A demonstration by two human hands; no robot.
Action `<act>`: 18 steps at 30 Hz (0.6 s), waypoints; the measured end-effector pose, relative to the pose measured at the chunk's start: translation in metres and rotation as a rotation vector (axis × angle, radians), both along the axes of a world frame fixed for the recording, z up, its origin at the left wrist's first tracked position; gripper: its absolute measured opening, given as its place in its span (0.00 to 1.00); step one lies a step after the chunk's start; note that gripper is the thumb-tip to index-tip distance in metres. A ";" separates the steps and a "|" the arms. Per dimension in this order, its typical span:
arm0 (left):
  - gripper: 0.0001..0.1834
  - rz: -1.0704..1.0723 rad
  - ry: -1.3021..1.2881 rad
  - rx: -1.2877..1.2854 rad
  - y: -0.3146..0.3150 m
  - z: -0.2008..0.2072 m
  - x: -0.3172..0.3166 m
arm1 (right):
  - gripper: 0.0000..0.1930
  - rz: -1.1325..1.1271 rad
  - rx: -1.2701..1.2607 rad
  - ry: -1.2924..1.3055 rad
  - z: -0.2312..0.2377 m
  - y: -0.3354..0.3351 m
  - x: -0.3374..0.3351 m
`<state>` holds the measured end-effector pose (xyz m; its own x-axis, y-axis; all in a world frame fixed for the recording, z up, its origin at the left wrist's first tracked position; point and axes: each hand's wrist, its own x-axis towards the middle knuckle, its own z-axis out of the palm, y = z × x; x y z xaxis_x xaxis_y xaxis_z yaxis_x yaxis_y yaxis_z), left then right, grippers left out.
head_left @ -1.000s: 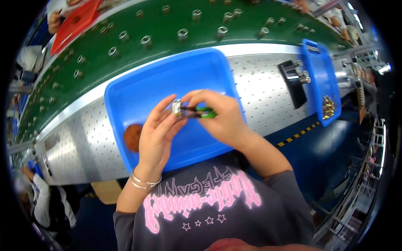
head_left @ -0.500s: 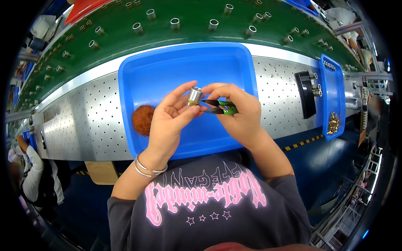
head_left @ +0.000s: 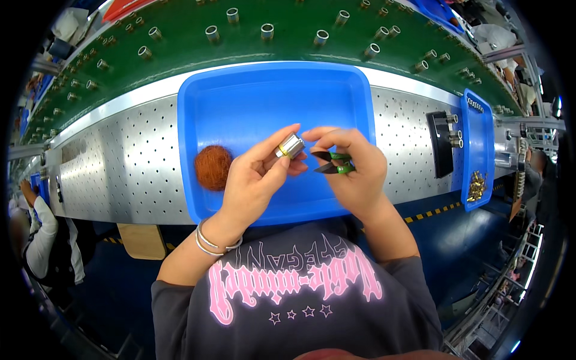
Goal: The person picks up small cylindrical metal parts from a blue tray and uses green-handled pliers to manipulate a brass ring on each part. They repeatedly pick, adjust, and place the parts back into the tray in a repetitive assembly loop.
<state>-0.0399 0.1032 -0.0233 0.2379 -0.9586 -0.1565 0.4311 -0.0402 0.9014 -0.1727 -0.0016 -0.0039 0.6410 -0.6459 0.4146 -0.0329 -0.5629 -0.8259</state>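
Hands meet over a shallow blue plastic tray (head_left: 240,96) set on the perforated metal desk (head_left: 120,174). The left hand (head_left: 252,186) pinches a small silver metal cylinder with a brass-coloured band (head_left: 290,146) between thumb and fingertips, its fingers closed narrow around the barrel. The right hand (head_left: 354,174) is closed on small thread snips with green handles and dark blades (head_left: 333,165), their tips pointing toward the cylinder and just beside it. The cylinder is held in the air above the tray, not resting on it.

It looks rigid and light, with a smooth and probably slippery wall, so a firm pinch across the barrel seems the surest hold, leaving the end near the blades free. In the tray's left part lies a soft reddish-brown tangle of fine wire or fibre (head_left: 213,167), well apart from both hands. Beyond the tray runs a green belt studded with upright metal sleeves (head_left: 264,30).
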 end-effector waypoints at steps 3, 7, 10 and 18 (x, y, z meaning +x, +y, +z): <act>0.22 -0.018 -0.001 -0.001 0.002 0.000 0.002 | 0.13 -0.038 -0.049 0.023 0.000 -0.005 -0.002; 0.23 0.011 0.073 0.036 0.002 0.002 0.004 | 0.15 -0.108 -0.021 0.011 -0.001 -0.007 -0.002; 0.24 0.080 0.137 0.078 -0.001 0.007 0.004 | 0.16 -0.132 0.008 0.030 0.007 -0.002 -0.001; 0.25 0.151 0.125 0.030 -0.001 0.005 0.005 | 0.09 -0.016 -0.136 0.174 -0.007 -0.002 0.004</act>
<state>-0.0353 0.1023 -0.0180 0.3557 -0.9080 -0.2215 0.5428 0.0077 0.8399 -0.1692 -0.0039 -0.0107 0.7006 -0.6023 0.3826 -0.1781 -0.6668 -0.7236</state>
